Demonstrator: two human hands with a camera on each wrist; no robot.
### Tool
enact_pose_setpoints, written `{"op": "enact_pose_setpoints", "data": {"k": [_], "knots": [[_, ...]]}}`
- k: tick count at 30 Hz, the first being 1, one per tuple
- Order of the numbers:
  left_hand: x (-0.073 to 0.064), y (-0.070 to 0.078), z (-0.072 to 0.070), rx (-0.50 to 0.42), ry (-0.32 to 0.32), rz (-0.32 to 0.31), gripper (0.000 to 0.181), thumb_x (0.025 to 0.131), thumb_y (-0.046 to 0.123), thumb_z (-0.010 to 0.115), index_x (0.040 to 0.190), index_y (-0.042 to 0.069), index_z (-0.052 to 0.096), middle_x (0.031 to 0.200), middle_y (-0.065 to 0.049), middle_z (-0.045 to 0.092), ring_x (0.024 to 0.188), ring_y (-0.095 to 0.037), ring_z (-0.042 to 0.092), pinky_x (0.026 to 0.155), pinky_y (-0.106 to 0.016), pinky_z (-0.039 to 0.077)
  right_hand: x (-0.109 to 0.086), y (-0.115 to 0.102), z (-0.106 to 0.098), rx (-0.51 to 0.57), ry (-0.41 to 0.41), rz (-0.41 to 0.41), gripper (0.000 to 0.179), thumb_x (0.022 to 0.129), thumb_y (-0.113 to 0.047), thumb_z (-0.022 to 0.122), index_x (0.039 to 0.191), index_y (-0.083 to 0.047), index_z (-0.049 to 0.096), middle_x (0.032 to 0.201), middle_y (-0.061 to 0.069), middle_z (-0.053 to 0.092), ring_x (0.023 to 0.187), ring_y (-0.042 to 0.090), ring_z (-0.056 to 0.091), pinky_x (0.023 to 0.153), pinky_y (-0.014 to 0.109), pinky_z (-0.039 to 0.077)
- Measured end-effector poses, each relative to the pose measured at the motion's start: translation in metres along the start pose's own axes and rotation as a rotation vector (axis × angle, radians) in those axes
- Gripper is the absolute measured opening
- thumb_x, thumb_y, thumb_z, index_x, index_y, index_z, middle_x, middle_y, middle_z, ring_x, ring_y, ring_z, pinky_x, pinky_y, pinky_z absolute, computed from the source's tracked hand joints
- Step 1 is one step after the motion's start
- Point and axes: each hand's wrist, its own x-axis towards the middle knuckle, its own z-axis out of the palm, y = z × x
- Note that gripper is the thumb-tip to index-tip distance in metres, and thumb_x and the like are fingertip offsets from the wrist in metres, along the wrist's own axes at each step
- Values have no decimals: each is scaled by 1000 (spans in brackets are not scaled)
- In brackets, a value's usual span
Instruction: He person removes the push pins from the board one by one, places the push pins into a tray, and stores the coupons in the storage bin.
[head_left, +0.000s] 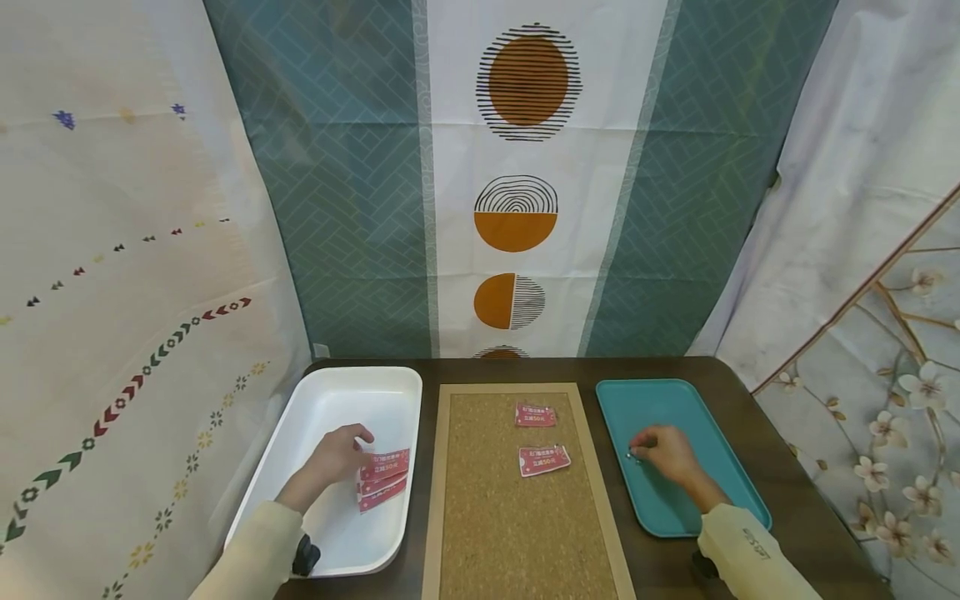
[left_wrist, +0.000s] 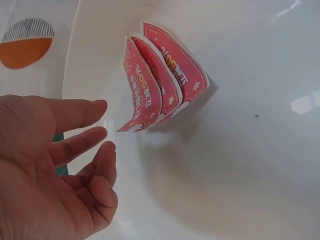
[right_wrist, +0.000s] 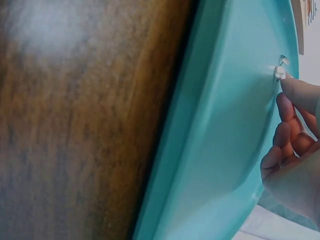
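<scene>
In the head view my left hand (head_left: 339, 457) is over the white tray (head_left: 337, 533), beside several red printed coupons (head_left: 384, 479). The left wrist view shows this hand's thumb and fingers apart, with a small gap between the fingertips and the nearest coupon (left_wrist: 142, 90). These coupons are bent and overlap one another. My right hand (head_left: 667, 454) is low over the teal tray (head_left: 663, 521). Its thumb and index fingertips pinch a small pale push pin (right_wrist: 280, 73), and another small shiny piece (right_wrist: 284, 60) lies just beyond it.
A cork board (head_left: 517, 533) with a light wooden frame lies between the trays. Two red coupons, an upper one (head_left: 536, 415) and a lower one (head_left: 544, 460), are on its upper right part. Everything stands on a dark wooden table (head_left: 750, 417), with hanging cloths behind and at the sides.
</scene>
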Motion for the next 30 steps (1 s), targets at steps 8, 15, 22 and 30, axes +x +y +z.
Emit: {"op": "enact_pose_setpoints", "data": {"k": [8, 15, 22, 30], "knots": [[5, 15, -5, -74, 86, 40, 35, 96, 19, 74, 125, 0, 66, 109, -17, 68, 89, -26, 64, 75, -40, 59, 4, -6, -3, 13, 11, 7, 5, 88, -5, 83, 93, -4, 81, 93, 10, 79, 86, 25, 70, 69, 36, 53], [8, 32, 1, -169, 143, 89, 35, 98, 18, 72, 128, 0, 66, 113, -19, 70, 91, -27, 66, 76, -40, 60, 11, -18, 1, 30, 42, -18, 5, 89, -5, 82, 94, -4, 81, 93, 11, 79, 75, 16, 66, 63, 31, 51], [9, 58, 9, -242, 195, 154, 33, 98, 16, 71, 128, 2, 67, 114, -19, 71, 98, -31, 69, 79, -41, 59, 18, -35, 11, 49, 32, -24, 8, 91, -8, 81, 98, -5, 82, 92, 8, 78, 62, 9, 60, 55, 29, 48], [13, 81, 23, -319, 203, 212, 32, 100, 14, 69, 129, 2, 67, 113, -18, 72, 97, -29, 72, 77, -39, 59, 26, -64, 25, 28, 27, -67, 5, 91, -8, 81, 95, -6, 82, 95, 6, 78, 77, 15, 61, 65, 33, 49]]}}
